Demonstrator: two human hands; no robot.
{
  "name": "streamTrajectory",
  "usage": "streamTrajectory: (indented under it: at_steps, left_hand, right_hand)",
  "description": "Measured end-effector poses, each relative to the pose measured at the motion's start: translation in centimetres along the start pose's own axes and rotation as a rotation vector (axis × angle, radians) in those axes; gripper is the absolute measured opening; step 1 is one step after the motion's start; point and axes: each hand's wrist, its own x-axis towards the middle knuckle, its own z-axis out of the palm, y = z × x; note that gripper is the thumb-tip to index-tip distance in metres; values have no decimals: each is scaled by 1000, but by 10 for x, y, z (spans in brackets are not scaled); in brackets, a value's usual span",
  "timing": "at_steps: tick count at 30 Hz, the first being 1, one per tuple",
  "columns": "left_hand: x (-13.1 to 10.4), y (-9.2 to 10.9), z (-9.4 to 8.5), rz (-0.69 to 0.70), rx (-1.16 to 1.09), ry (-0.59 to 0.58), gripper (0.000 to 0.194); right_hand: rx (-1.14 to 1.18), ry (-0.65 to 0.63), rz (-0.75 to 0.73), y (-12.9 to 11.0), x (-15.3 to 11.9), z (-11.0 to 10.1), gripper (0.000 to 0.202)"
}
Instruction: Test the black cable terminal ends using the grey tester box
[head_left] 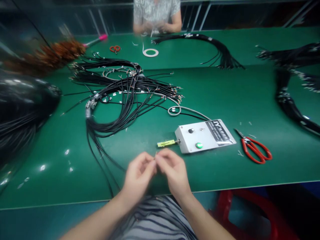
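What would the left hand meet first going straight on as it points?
Most likely the right hand, whose fingertips nearly meet those of the left hand; beyond, roughly ahead, is the yellow-green piece, though depth is unclear.

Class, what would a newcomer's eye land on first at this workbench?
Probably the white box with its green button, right of centre on the green table. Next, perhaps, the red-handled pliers to its right, then the looped black cables left of centre.

Far side, the person [157, 16] is cut off by the top edge; near right, the red stool [250, 213] runs out of view; between the fingertips, something thin [155, 156] (tiny, this one) is too small to name.
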Motion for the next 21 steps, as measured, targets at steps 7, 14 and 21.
streamTrajectory:
  at_steps: [7,14,21]
  left_hand:
    - [-1,0,3,-6,-75,9,21]
    - [-2,0,1,26,-10,-9,17]
    - [-2,-1,0,22,37,-17,16]
  right_hand:
    - [89,18,79,2,-2,5,14]
    - [151,-29,131,2,-1,2,13]
    - [190,-20,146,0,-1,3,9]
